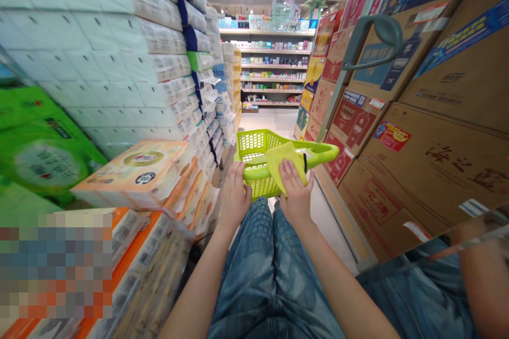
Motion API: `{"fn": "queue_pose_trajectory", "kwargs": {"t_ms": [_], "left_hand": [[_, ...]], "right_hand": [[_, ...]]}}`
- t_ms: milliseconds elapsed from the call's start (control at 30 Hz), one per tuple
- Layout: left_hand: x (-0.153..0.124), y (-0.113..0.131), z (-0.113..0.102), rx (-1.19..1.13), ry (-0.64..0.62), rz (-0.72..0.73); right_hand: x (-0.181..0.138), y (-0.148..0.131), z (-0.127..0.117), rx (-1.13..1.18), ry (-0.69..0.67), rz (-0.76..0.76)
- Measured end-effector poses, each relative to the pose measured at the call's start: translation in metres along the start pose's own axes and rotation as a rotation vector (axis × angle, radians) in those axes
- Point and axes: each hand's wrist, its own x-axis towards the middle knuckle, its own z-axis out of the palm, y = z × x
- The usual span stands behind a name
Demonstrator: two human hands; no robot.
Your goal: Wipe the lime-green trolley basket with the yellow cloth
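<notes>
A lime-green plastic shopping basket (260, 186) with slotted sides sits just in front of my knees, its handle (324, 154) reaching out to the right. My left hand (234, 193) grips the basket's near left rim, fingers over the edge. Under my right hand (295, 188) is a yellow cloth (280, 161), held by the fingers and pressed against the basket's rim and handle area. Part of the cloth hangs down over the basket's near side. A small dark strip shows beside the cloth; what it is, I cannot make out.
Stacked white tissue packs (99, 53) rise on the left, with an orange tissue pack (137, 169) lower down. Cardboard cartons (437, 153) line the right, behind a grey handle (374, 42). Product shelves (274, 66) close the aisle ahead. Denim and an arm appear lower right.
</notes>
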Motion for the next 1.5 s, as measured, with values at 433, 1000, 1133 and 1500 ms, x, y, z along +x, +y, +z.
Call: {"fn": "queue_pose_trajectory", "kwargs": {"t_ms": [433,1000,1133,1500], "left_hand": [[-0.007,-0.008,0.005,0.034,0.017,-0.065],[-0.003,-0.002,0.003,-0.016,0.01,-0.024],[-0.005,-0.003,0.002,0.002,0.0,-0.054],[0.001,0.003,0.004,0.0,0.018,-0.006]], "right_hand": [[-0.008,-0.065,0.021,0.169,-0.091,-0.138],[0.002,-0.059,0.02,0.143,-0.036,0.046],[-0.001,-0.067,0.024,0.227,-0.073,-0.082],[0.005,-0.007,0.0,0.064,0.016,0.133]]}}
